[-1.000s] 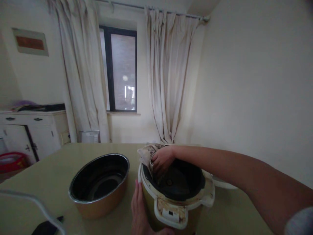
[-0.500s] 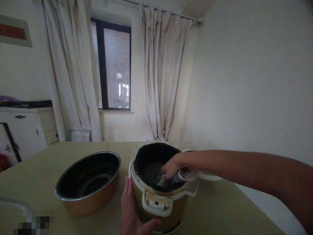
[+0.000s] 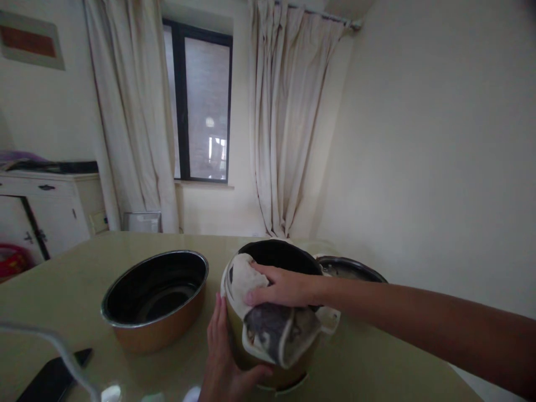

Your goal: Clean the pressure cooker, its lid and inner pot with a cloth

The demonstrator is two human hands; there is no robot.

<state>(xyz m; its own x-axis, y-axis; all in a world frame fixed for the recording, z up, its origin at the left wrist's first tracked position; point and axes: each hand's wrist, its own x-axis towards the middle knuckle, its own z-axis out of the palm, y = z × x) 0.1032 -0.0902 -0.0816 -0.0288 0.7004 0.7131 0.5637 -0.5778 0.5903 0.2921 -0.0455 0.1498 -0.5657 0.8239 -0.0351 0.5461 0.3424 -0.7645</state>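
Note:
An electric pressure cooker (image 3: 234, 329) with a yellowish body and white rim stands on the table in front of me. Its dark inside shows behind my right hand (image 3: 280, 287), which grips a grey and white cloth (image 3: 272, 332). The cloth lies over the cooker's near-left rim and hangs over the front, hiding most of the front latch part. My left hand (image 3: 226, 346) is curved round the left side of the body, thumb apart across the front. To the left sits an inner pot (image 3: 154, 332), coppery outside and black inside, with nothing visible in it.
Behind my right forearm lies the cooker's round lid (image 3: 352, 268). A grey cable (image 3: 54, 338) and a black flat object (image 3: 48, 379) are at the table's near left. A white cabinet (image 3: 58, 212), curtains (image 3: 285, 139) and a window (image 3: 207, 111) stand beyond the table (image 3: 84, 268).
My right hand has come up out of the cooker with the cloth and moved left onto its near rim. My left hand keeps its hold. The view has shifted slightly.

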